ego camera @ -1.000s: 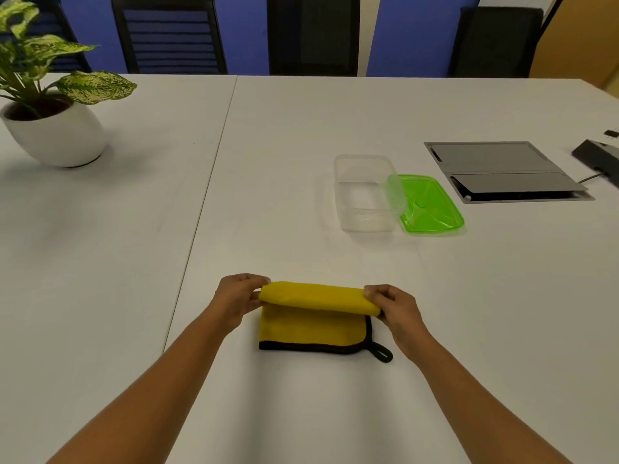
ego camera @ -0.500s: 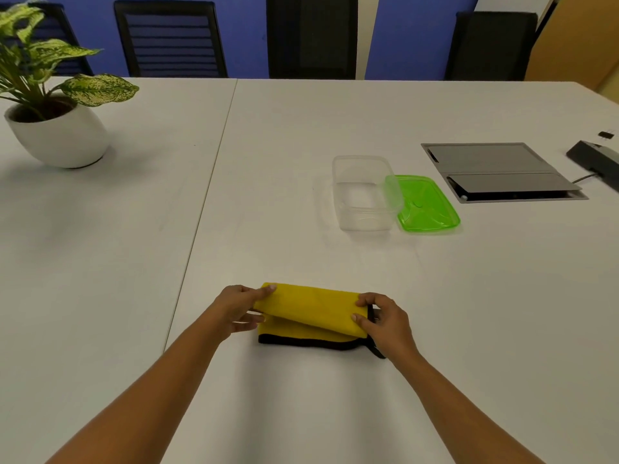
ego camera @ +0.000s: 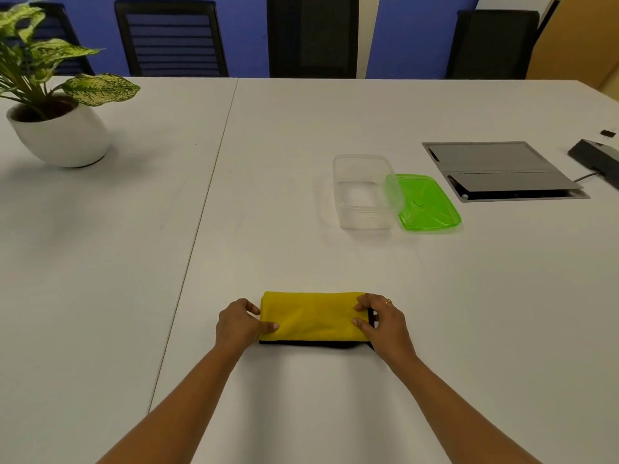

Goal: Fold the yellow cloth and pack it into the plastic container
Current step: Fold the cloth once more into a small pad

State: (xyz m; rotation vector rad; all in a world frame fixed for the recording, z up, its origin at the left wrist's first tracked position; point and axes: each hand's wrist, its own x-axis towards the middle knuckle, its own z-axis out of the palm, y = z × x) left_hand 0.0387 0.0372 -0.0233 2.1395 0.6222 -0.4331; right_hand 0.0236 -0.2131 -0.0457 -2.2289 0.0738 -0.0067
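Left hand [ego camera: 238, 324] and right hand [ego camera: 385, 321] pinched opposite ends of the folded yellow cloth [ego camera: 313, 318] near the tabletop's [ego camera: 268, 162] front edge.

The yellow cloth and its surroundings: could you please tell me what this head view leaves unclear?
- Yellow cloth: its inner layers are hidden by the top layer; its ends lie under the left hand and right hand.
- Plant: cut off by the left edge.
- Small dark item: too small to identify.

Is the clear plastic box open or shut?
Open. The clear plastic box has no cover on top, and its bright green lid lies flat on the white table beside it. Nothing shows inside.
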